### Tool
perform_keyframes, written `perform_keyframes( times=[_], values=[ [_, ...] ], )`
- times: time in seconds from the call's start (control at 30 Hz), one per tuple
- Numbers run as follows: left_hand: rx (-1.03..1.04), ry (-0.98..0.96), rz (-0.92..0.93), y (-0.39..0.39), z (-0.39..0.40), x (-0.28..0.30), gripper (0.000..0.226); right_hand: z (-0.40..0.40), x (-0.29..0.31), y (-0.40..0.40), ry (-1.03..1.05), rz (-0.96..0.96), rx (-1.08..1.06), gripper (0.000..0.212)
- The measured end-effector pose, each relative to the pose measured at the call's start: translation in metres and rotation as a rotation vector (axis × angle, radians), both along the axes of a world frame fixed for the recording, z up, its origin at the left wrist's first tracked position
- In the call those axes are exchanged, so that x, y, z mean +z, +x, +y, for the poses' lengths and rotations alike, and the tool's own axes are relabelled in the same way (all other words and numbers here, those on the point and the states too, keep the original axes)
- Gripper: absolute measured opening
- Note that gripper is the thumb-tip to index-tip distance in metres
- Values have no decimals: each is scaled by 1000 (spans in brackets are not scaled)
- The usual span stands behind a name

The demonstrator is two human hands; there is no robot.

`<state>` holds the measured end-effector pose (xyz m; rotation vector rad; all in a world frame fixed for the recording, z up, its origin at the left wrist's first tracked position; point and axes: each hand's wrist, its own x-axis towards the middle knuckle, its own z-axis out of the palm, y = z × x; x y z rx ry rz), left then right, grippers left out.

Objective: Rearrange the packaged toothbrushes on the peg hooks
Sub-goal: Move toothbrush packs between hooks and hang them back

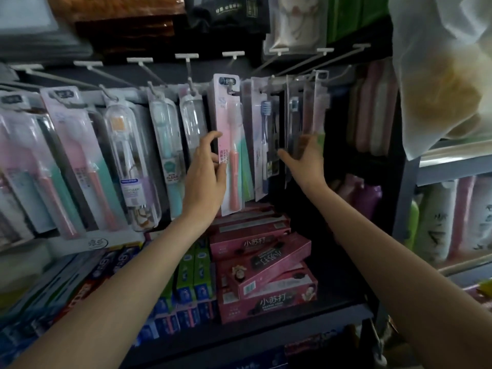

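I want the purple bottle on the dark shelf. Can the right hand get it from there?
Probably yes. The purple plastic bottle stands just below the right hand, with nothing blocking the way down.

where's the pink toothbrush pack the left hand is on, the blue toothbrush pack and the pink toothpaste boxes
pink toothbrush pack [231, 145], head view, middle of the card
blue toothbrush pack [262, 145], head view, card beside the blue handle
pink toothpaste boxes [263, 265], head view, tilted box's face
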<state>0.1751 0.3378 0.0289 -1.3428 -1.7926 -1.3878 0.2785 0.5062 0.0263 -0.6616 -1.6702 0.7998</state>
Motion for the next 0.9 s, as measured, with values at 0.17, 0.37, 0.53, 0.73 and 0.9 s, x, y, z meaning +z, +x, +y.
perform_keyframes(
  times=[0.17, 0.37, 0.53, 0.73, 0.9],
  values=[
    [26, -12, 31, -2, 2, -2, 41, 15, -6, -20, -120, 10, 24, 51],
    [53, -16, 75, -8, 7, -6, 38, -7, -7, -15, 213, 191, -118, 37],
    [62, -23, 99, -12, 10, -7, 35, -24, -15, -25, 184, -38, 118, 62],
    [71, -39, 116, -12, 9, -5, 33, -30, -31, -35, 19, -4, 64, 63],
    [54, -36, 118, -15, 8, -3, 34, -30, -16, -24, -28, 89, 145, 59]
  ],
)
